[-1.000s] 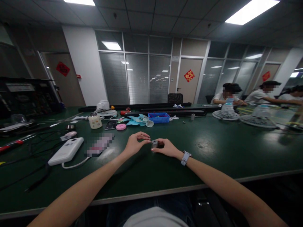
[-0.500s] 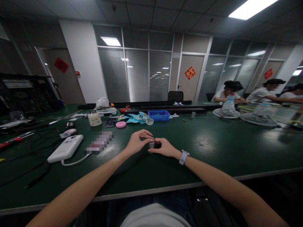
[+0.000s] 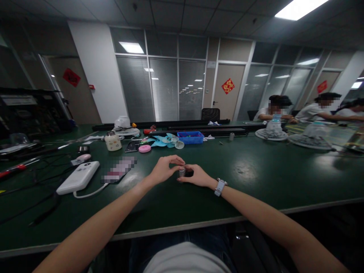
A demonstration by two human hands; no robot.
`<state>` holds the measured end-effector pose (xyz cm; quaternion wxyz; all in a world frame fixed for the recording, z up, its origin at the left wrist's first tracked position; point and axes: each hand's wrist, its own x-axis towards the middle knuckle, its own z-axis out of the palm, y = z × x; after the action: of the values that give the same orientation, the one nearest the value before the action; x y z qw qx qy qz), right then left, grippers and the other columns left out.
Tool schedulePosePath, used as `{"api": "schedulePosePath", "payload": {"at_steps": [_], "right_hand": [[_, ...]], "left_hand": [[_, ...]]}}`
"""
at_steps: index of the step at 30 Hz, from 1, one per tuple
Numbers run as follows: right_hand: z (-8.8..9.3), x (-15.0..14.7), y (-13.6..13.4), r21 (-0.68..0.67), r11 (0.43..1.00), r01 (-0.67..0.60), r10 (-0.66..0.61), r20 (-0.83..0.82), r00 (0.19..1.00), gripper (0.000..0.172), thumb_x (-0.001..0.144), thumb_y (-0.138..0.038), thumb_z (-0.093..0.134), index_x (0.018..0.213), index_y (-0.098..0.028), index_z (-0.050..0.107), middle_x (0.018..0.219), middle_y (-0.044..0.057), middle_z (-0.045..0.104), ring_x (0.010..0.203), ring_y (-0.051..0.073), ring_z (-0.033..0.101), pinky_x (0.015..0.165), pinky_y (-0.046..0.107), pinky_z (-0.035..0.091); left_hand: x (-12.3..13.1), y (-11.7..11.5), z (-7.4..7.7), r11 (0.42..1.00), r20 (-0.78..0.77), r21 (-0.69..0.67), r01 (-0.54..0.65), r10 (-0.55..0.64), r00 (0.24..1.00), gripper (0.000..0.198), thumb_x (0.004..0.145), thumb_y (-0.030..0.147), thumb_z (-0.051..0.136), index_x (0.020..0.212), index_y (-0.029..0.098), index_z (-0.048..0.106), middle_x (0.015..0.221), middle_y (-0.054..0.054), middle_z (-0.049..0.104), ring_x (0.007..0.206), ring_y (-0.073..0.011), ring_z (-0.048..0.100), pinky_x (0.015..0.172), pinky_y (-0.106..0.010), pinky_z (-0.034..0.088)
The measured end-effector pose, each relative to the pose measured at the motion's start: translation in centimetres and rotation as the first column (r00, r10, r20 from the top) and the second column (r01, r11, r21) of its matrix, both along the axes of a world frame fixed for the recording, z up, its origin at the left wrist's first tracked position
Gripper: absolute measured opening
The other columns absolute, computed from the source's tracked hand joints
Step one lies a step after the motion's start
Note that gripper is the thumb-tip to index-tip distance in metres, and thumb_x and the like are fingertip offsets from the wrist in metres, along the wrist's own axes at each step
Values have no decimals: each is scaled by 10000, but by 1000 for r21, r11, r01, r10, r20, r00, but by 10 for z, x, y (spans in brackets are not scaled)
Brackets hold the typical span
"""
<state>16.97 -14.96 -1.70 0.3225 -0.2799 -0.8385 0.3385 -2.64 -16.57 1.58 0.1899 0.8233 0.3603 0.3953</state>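
Both my hands meet over the green table at a small silver cylinder, perhaps a little motor. My right hand wraps its fingers round the cylinder and holds it upright on the table top. My left hand pinches thumb and forefinger together right at the cylinder's top; what it pinches is too small to make out. A watch sits on my right wrist.
A white power bank with a cable lies at the left, among black cables and a red-handled tool. Farther back are a small jar, a pink disc, light-blue fan blades and a blue tray. Other people sit at the far right.
My left hand's pinch has closed in onto the top of the cylinder. The right hand keeps its hold. The view has shifted slightly.
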Motion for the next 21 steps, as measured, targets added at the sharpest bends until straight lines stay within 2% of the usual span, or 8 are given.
{"api": "schedulePosePath", "payload": {"at_steps": [5,8,11,15,18,21], "right_hand": [[-4,-1,3,-14,1000,-1,0,-12,1000,443,731,-411,746,1071,-140,661,1007,65,699,922,207,649,855,342,493],[-6,-2,4,-5,1000,7,-7,-16,1000,428,729,-414,746,1048,-139,668,979,55,703,900,201,650,840,333,492],[-6,-2,4,25,1000,17,-16,-12,1000,436,722,-415,751,1056,-147,670,985,52,702,893,197,648,830,325,489],[-3,-2,2,43,999,4,-4,2,1000,415,737,-416,739,1051,-151,677,976,50,703,883,197,650,818,320,488],[-1,-2,1,40,999,3,-4,13,1000,404,747,-402,734,1052,-145,677,967,52,704,876,196,649,813,320,487],[-1,-1,1,39,999,4,-4,17,1000,402,750,-391,734,1061,-143,674,975,52,701,883,193,646,819,319,485]], "left_hand": [[1,-6,4,980,-229,191,-59,103,968,153,841,198,601,960,238,688,927,2,750,907,-200,683,865,-314,480],[2,-9,6,970,-278,241,-39,108,955,189,852,180,576,986,242,694,954,4,747,929,-203,673,894,-333,465],[1,-9,4,984,-213,176,-19,57,975,232,848,164,568,1038,237,679,1023,-4,738,966,-198,675,897,-323,481],[-1,-5,0,999,-56,9,41,-41,998,320,832,188,600,1148,234,621,1128,-29,706,1048,-203,663,920,-316,500],[-2,0,-3,991,11,-105,82,-81,997,327,828,210,617,1154,225,611,1105,-46,715,1039,-211,672,916,-328,512],[-2,3,-3,991,43,-118,61,-56,998,298,809,216,643,1107,210,623,1011,-51,745,988,-220,690,905,-345,513]]}}
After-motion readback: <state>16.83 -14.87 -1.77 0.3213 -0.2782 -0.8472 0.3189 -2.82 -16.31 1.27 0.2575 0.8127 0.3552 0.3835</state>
